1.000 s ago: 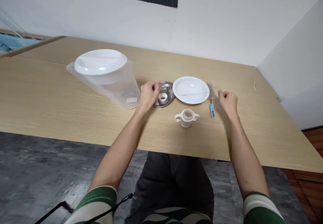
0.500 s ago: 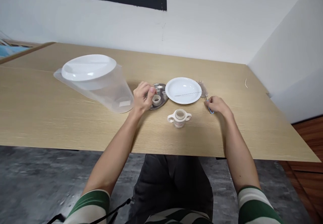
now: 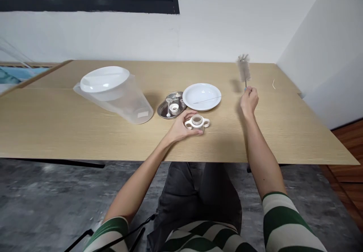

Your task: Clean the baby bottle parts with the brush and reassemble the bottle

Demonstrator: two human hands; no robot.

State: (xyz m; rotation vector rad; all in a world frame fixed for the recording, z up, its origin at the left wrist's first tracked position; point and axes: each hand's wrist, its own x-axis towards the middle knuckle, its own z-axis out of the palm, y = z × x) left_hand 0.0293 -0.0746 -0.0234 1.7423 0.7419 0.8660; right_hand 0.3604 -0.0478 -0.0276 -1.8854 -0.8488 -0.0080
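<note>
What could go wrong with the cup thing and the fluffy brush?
The two-handled bottle might tip if the left hand around its side bumps it. The raised bottle brush could drop if the right hand loosens. The thin wire across the white plate might slide off if knocked.

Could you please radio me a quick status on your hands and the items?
Right hand gripping brush, bristles up. Left hand curved around two-handled bottle, grip unclear. White plate just beyond bottle.

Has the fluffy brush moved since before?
Yes: the brush went up off the table and rightward from the white plate, held in the right hand.
</note>
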